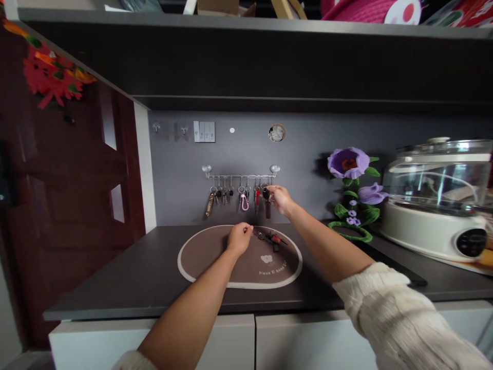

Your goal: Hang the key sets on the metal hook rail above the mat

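Fob apparently steadied by pinched right hand, right end of rack; left hand curled below rack, hold undeterminable.

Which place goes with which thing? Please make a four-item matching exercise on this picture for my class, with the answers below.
Things
1. Right hand
2. Pink clip
3. Loose keys with a red part
4. Large purple flower

Places
A. Lying on the oval mat
B. Left of the white appliance
C. At the keys near the rail's right end
D. Hanging near the rail's middle

Pairs: 1-C, 2-D, 3-A, 4-B
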The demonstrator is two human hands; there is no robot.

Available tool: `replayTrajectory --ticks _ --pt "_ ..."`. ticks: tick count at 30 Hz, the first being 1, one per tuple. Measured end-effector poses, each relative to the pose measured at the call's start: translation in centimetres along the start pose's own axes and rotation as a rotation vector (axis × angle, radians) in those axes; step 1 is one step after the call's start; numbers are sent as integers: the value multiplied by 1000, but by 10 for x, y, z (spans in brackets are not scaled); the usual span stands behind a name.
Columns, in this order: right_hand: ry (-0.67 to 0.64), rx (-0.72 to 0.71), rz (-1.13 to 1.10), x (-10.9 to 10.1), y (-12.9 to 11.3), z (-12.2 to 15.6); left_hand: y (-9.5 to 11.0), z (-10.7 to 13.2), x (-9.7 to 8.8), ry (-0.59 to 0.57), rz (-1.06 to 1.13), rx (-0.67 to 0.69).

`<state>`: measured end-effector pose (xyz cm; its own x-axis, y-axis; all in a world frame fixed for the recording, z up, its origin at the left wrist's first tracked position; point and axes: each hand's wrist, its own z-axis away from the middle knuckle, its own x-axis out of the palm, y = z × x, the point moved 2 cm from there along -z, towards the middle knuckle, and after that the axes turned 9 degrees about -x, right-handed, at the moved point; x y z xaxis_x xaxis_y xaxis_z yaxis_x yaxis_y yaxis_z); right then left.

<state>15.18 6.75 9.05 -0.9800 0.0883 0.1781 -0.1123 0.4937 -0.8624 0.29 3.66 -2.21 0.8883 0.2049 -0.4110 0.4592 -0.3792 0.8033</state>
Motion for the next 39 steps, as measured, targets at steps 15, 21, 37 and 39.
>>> replayTrajectory --ticks 15,21,37,39 --pt "123 74 32 10 10 -19 2 1 -1 -4 -45 -46" --pt "147 84 50 6 22 -22 0 0 0 7 -58 -46" --pt "129 46 -3 1 40 -27 -4 -2 1 7 -36 -51" --pt "114 35 -14 1 40 -27 -4 -3 1 5 -23 -53"
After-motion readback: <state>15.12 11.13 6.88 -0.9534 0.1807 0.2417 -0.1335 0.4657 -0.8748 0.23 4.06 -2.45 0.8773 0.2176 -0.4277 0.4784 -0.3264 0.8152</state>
